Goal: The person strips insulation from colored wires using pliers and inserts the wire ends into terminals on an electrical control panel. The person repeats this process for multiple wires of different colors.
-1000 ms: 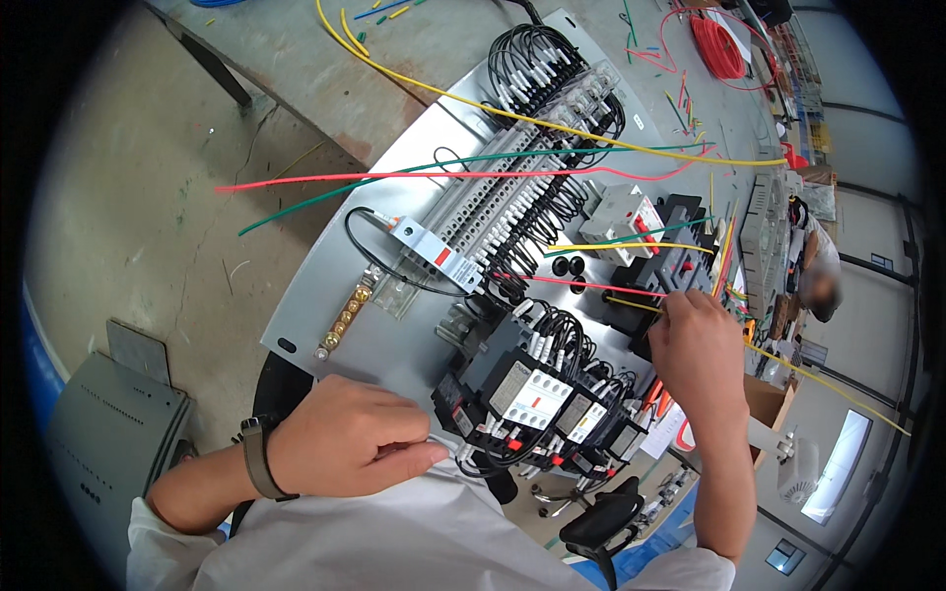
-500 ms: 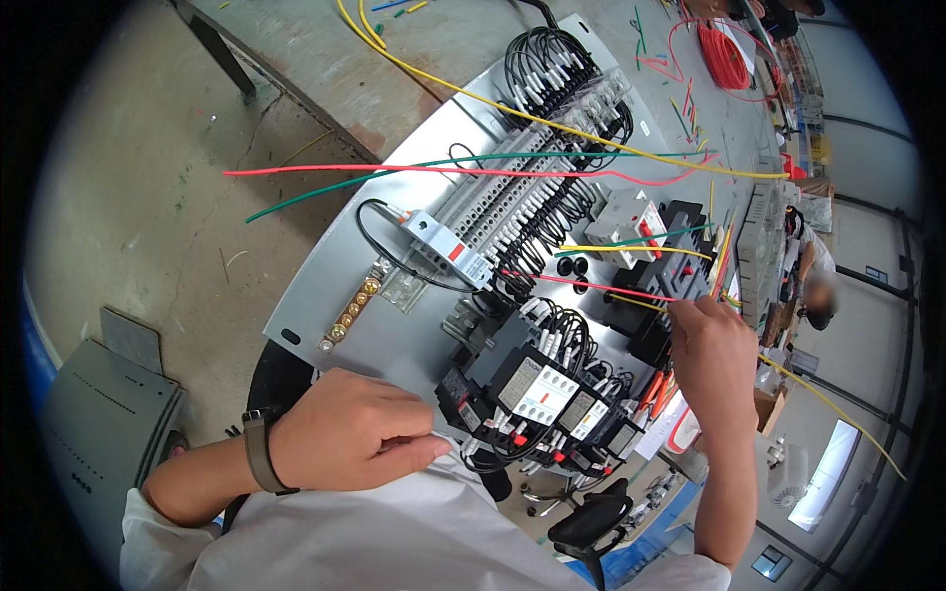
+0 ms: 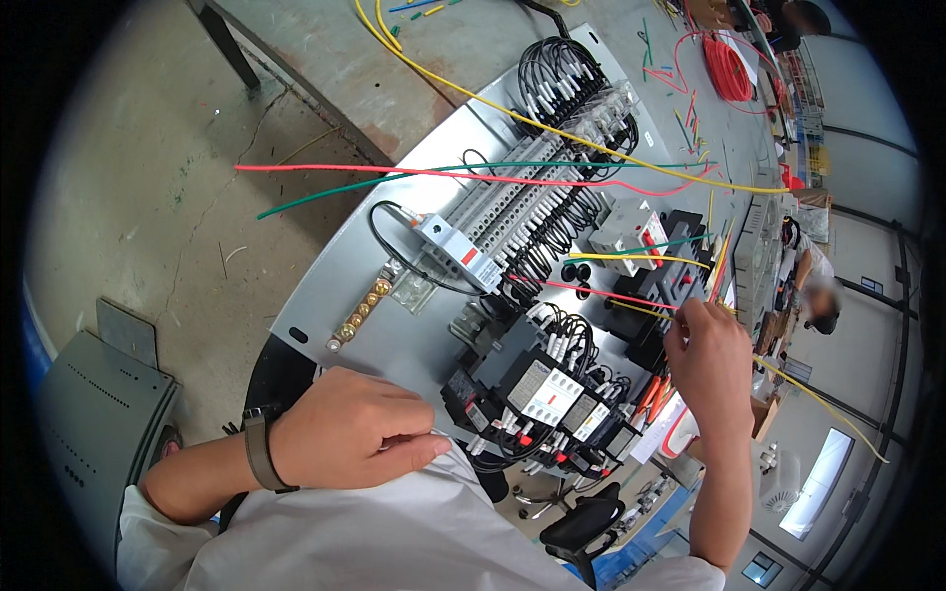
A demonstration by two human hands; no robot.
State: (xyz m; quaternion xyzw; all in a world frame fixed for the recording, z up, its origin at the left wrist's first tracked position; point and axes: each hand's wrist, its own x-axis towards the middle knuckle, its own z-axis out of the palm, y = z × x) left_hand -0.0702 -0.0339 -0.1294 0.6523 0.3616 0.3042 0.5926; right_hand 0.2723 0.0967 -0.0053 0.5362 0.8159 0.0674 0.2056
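My right hand (image 3: 711,350) is closed in a pinch beside the black circuit breaker (image 3: 680,281) at the panel's right side. A yellow wire (image 3: 823,406) runs through its fingers, one end trailing to the right; the fingertips are partly hidden. The tip of a red wire (image 3: 601,293) reaches close to those fingers. My left hand (image 3: 360,431), with a watch strap on its wrist, rests loosely curled over my lap, nothing visible in it. Before me lies a grey metal mounting panel (image 3: 340,271) with terminal blocks (image 3: 493,207), a white-faced contactor (image 3: 542,394) and black wiring.
Long red (image 3: 325,169), green (image 3: 325,202) and yellow (image 3: 473,97) wires lie across the panel. A red wire coil (image 3: 727,69) and wire scraps are on the workbench (image 3: 335,59). A black chair (image 3: 581,522) stands below right. Another person (image 3: 816,286) is at the far right.
My right hand has shifted slightly downward, and the yellow wire's trailing end has swung up and left. The view has moved a little; my left hand stays put.
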